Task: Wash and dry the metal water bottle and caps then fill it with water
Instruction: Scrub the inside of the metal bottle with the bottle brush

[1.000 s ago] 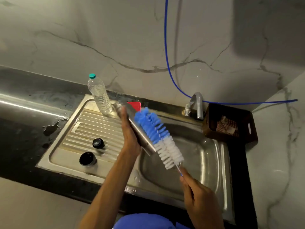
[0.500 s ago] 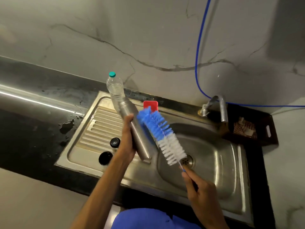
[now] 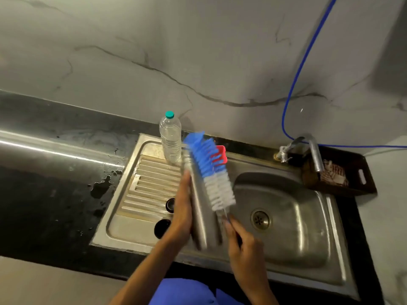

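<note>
Left hand [image 3: 184, 213] grips metal bottle [image 3: 203, 208] slanted over sink [image 3: 312, 236], for drainage; right hand [image 3: 243, 245] fingers pinch brush [image 3: 209, 170] handle, bristles scrubbing bottle's side

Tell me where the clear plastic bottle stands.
The clear plastic bottle stands upright at the draining board's back edge, left of the brush, near the wall.

I am seeing my left hand [image 3: 182, 213] gripping the metal bottle [image 3: 203, 213] while my right hand [image 3: 244, 245] is holding the bottle brush [image 3: 211, 172] against it above the sink [image 3: 308, 238].
</note>
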A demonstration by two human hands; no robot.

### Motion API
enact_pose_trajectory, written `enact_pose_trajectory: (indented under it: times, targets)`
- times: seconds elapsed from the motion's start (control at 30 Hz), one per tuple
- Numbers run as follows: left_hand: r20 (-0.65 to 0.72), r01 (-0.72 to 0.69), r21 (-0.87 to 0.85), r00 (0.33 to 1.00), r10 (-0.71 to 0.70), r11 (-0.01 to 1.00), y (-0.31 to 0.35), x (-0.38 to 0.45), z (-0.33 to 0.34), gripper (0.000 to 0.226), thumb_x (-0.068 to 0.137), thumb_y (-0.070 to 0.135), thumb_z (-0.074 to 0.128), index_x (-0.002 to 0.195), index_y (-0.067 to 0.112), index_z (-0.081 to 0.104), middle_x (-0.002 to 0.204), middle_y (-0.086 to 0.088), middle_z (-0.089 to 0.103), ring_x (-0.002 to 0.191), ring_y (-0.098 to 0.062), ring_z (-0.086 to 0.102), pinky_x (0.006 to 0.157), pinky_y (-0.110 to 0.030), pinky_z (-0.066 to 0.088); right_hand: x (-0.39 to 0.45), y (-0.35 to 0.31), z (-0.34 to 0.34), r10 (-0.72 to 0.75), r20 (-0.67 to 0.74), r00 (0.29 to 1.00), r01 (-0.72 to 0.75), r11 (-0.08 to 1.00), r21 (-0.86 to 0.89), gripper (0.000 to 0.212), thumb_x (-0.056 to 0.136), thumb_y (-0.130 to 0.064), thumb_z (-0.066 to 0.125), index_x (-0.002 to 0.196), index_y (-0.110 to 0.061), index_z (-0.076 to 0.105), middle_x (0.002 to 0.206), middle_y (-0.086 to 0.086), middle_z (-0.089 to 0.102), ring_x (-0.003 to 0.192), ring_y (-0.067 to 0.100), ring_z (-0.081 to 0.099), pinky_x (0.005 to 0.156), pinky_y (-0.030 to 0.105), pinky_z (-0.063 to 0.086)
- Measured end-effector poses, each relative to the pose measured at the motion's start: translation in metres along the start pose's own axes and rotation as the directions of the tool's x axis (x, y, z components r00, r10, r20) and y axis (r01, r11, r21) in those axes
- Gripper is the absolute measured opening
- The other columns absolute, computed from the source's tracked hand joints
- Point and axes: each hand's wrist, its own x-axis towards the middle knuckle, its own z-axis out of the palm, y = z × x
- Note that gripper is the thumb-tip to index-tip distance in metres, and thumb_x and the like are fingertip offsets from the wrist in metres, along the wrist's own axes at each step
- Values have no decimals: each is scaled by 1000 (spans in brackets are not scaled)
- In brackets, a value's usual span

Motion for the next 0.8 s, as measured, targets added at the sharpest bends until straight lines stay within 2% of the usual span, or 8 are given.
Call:
enact_pose_trajectory:
  times: [0.07,0.17,0.23,0.33,0.47,0.63,0.7,0.8]
  targets:
    - [80,-33,53,996,29,998,-3,-13,2,48,106,57,41,135,24,63,122,-15,74,110,-37,73,93,-53,60,12,-13,14,43,35,998,-42,999,-20,32,98,-36,57,129,-32,68,101,-9,76,80,-13,67,66,0,43]
    - [-148,-79,112,984,96,991,27,12,-20,58,86,65,73,128,26,63,113,-16,75,97,-35,77,84,-58,63,3,-1,3,113,131,985,-76,963,-259,33,96,-53,55,127,-48,66,102,-2,77,92,12,72,72,19,53]
    - [-237,-152,124,955,178,981,59,35,-47,61,81,65,78,123,23,63,108,-23,74,90,-39,76,78,-56,64,1,7,-18,144,156,977,-72,916,-394,30,93,-54,61,123,-58,63,107,-4,76,98,18,72,75,32,55]
    - [-161,-228,184,953,258,956,96,56,-92,46,85,64,74,116,32,63,109,-22,73,95,-40,75,80,-59,63,30,5,-46,156,145,977,-54,841,-538,27,96,-47,60,122,-49,68,104,-3,76,93,20,71,68,29,48]
    - [-101,-256,347,946,308,902,107,59,-141,54,78,65,78,118,32,62,105,-2,74,90,-20,74,84,-47,63,90,-27,-84,104,135,985,37,643,-765,35,103,-46,43,134,-44,61,89,-6,56,73,11,57,59,28,40]
    - [-130,-234,439,939,319,867,93,49,-181,80,57,61,89,126,33,59,116,6,73,104,-13,71,88,-34,55,160,-81,-84,26,176,984,161,288,-944,29,102,-36,44,125,-39,61,114,1,63,91,24,68,67,34,42]
    - [-137,-215,462,941,309,860,78,45,-195,79,57,49,98,123,31,59,116,8,72,107,-6,67,90,-28,52,184,-95,-70,7,257,966,252,161,-954,24,100,-32,47,116,-38,64,111,0,61,88,22,68,71,35,46]
    - [-176,-199,475,933,314,857,50,42,-211,69,65,21,97,122,27,59,112,7,73,102,2,68,94,-30,53,213,-112,-45,-26,349,937,350,51,-936,23,98,-32,52,112,-36,69,108,0,59,92,22,68,66,33,37]
